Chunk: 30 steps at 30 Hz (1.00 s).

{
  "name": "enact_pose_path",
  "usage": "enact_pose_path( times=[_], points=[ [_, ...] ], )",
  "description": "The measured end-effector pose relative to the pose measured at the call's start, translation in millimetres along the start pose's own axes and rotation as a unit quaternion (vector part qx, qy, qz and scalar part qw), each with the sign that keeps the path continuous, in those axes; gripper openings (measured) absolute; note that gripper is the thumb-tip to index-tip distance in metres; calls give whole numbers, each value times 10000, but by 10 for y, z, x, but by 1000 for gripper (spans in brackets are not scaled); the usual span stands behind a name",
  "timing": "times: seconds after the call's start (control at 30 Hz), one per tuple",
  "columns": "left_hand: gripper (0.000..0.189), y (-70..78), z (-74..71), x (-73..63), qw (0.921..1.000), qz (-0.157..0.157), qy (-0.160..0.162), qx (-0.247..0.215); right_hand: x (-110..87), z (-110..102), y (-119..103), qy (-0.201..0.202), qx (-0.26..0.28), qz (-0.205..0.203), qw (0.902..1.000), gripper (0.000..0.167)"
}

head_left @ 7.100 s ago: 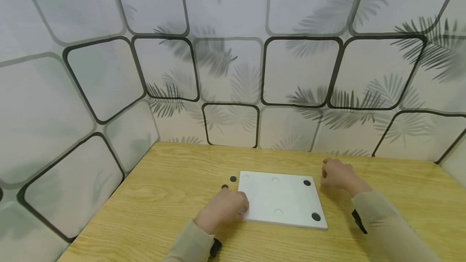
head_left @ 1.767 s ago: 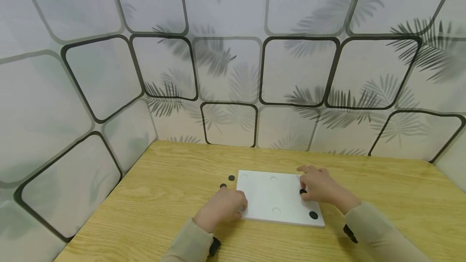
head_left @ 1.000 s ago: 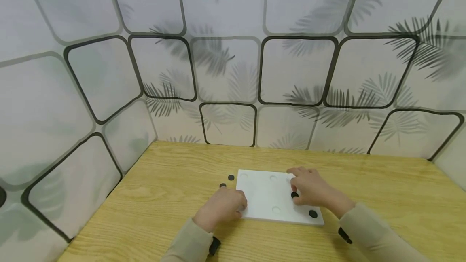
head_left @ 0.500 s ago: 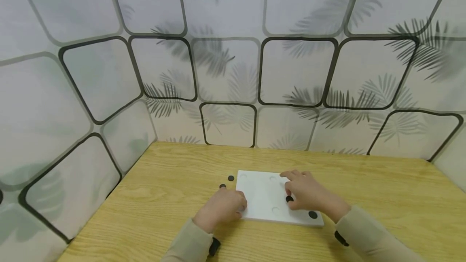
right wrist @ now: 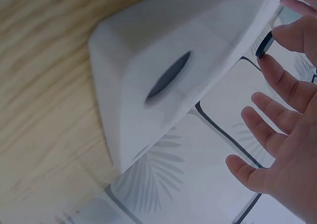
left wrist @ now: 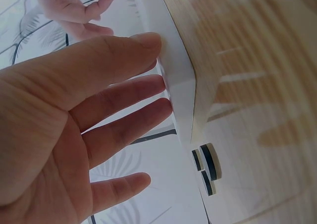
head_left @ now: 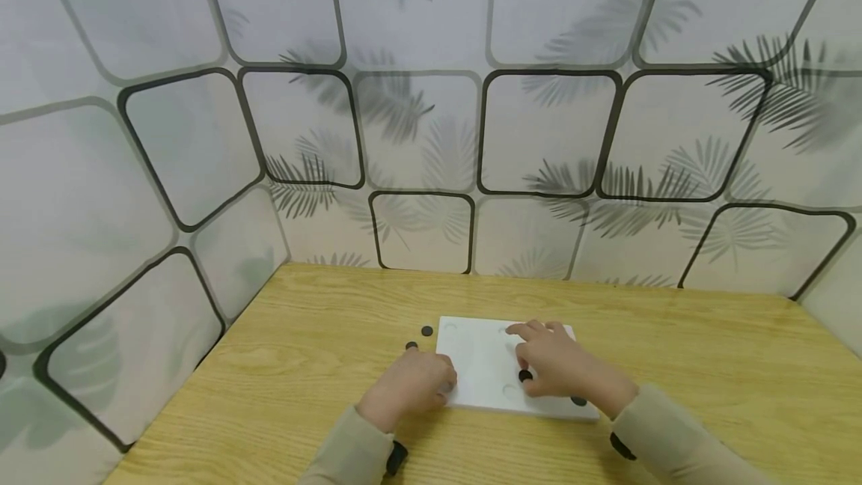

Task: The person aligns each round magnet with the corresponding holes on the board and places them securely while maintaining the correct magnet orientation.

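Observation:
My right hand (head_left: pixel 559 361) is over the right half of a white board (head_left: pixel 474 365), pinching a black disc (right wrist: pixel 265 44) between thumb and index finger, the other fingers spread. The board lies flat and has shallow round recesses, with rings showing at far left, far middle and near middle. Another black disc (right wrist: pixel 168 78) sits in the near right recess, partly covered by the right hand in the head view. At the board's left edge, my left hand (head_left: pixel 411 388) rests with thumb and fingertips touching the board, the fingers fairly straight in the left wrist view.
Loose black discs (head_left: pixel 427 331) lie on the wooden table (head_left: pixel 323 365) left of the board. The left wrist view shows three discs (left wrist: pixel 210 162) there; one is hidden behind the left hand in the head view. A patterned wall (head_left: pixel 431 133) stands behind the table.
My right hand came in from right of the board, took the disc from the far right recess and has carried it left and nearer. The left hand stays at the board's left edge.

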State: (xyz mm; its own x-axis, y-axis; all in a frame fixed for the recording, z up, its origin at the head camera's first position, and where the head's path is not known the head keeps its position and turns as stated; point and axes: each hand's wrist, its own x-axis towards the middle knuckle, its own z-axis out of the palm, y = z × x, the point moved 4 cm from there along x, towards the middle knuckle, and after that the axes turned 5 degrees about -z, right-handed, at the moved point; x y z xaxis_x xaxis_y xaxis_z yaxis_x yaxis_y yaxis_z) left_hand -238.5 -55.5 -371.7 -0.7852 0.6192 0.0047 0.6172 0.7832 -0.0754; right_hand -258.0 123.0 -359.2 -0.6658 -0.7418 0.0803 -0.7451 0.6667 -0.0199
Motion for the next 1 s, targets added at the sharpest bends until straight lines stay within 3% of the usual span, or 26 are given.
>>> enact_pose_path(
  times=[0.5,1.0],
  points=[
    [7,11,-13,39,9997,-142,-168,-62,92,35,-88,-227,-94,-76,9997,18],
    [6,9,-12,27,9999,-99,-74,-11,103,97,-138,-272,70,-239,9993,19]
  ],
)
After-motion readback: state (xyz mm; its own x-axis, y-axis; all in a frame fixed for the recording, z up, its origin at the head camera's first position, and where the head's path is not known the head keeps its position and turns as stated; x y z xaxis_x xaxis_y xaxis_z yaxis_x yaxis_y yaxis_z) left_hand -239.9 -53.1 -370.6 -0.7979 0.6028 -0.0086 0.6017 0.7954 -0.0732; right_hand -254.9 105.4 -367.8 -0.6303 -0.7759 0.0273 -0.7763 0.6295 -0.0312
